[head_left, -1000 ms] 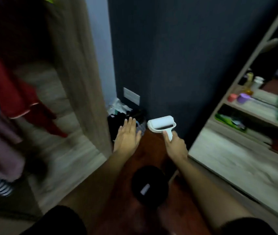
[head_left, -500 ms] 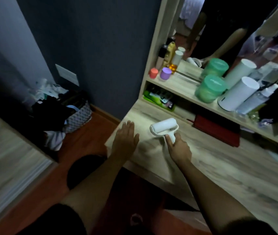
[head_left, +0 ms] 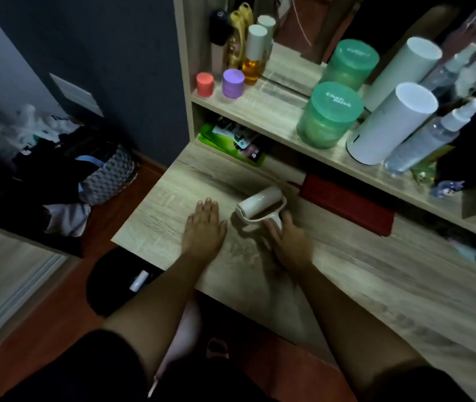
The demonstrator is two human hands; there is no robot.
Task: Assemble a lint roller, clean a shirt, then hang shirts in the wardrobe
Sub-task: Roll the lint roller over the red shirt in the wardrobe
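A white lint roller [head_left: 261,204] lies low over the wooden dressing table [head_left: 347,288], roll pointing away from me. My right hand [head_left: 287,240] is closed around its short handle. My left hand [head_left: 203,227] hovers flat beside it to the left, palm down, fingers together, holding nothing. No shirt is in sight here apart from clothes heaped in a basket on the floor.
A shelf [head_left: 277,111] above the table carries bottles, a green jar [head_left: 328,116], a white cylinder [head_left: 390,123] and small pink and purple pots. A red case [head_left: 347,203] lies under it. A laundry basket [head_left: 106,175] and a black round stool [head_left: 115,281] stand at left.
My view has swung from the wardrobe and floor to the dressing table. My right hand has carried the lint roller down close to the tabletop, with the left hand staying alongside.
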